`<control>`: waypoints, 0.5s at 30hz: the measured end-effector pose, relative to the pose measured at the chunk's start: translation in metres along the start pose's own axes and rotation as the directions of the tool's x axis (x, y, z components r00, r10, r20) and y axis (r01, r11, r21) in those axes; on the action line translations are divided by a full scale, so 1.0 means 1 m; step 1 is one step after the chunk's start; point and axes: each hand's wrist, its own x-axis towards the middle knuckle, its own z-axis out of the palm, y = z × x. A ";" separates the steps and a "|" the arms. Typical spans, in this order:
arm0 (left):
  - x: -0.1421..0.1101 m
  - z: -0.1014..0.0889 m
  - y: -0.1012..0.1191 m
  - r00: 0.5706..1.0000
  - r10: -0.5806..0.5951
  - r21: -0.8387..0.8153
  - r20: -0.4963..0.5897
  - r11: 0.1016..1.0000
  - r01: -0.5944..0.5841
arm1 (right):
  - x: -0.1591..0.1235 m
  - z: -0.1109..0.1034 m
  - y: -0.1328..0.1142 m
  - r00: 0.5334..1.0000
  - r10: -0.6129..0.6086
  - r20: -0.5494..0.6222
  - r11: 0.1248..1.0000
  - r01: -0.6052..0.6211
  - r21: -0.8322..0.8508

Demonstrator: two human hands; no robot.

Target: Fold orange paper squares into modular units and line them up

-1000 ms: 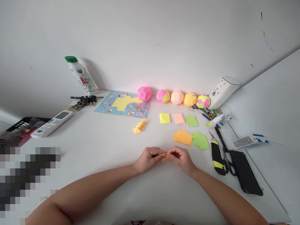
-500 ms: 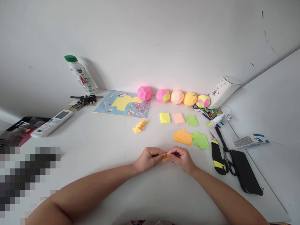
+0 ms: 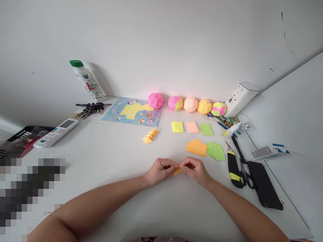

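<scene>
A small piece of orange paper (image 3: 177, 171) is pinched between my two hands just above the white table. My left hand (image 3: 161, 170) grips its left side with thumb and fingers. On its right side, my right hand (image 3: 195, 170) has it pinched the same way. The fingers cover most of the paper, so its fold cannot be made out. Beyond my hands lie loose orange paper sheets (image 3: 196, 147) and green paper sheets (image 3: 215, 151). Several folded orange paper pieces (image 3: 150, 136) sit in a short row to the left.
Several faceted paper balls line the wall, a pink ball (image 3: 155, 100) leftmost. Nearer are yellow (image 3: 177, 127), peach (image 3: 192, 127) and green note stacks (image 3: 207, 129). A utility knife (image 3: 234, 169), scissors (image 3: 244, 168) and black case (image 3: 264, 185) lie right; a remote (image 3: 56, 133) and bottle (image 3: 87, 80) stand left.
My hands stay in the same place with the orange paper pinched between them. Only the visible lower part of the paper tilts slightly.
</scene>
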 end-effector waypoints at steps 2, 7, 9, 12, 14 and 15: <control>0.000 0.000 0.001 1.000 -0.020 -0.006 -0.004 1.000 0.020 | 0.000 -0.001 -0.002 1.000 -0.001 0.002 1.000 0.001 0.010; -0.001 0.000 0.004 0.999 -0.042 -0.028 -0.025 0.999 0.041 | 0.000 -0.002 -0.006 1.000 0.006 0.001 0.999 -0.006 0.032; -0.001 0.000 0.005 0.999 -0.046 -0.039 -0.027 0.998 0.045 | 0.000 -0.002 -0.006 1.000 0.015 -0.001 0.999 -0.015 0.044; -0.001 -0.001 0.006 0.998 -0.061 -0.044 -0.029 0.997 0.060 | 0.000 -0.002 -0.006 1.000 0.015 0.006 0.999 -0.015 0.047; -0.001 -0.001 0.007 0.997 -0.078 -0.040 -0.027 0.996 0.077 | 0.000 -0.002 -0.007 1.000 -0.001 0.017 0.999 0.000 0.041; -0.001 -0.001 0.007 0.996 -0.083 -0.037 -0.025 0.996 0.082 | 0.000 -0.002 -0.008 1.000 -0.010 0.023 0.999 0.010 0.033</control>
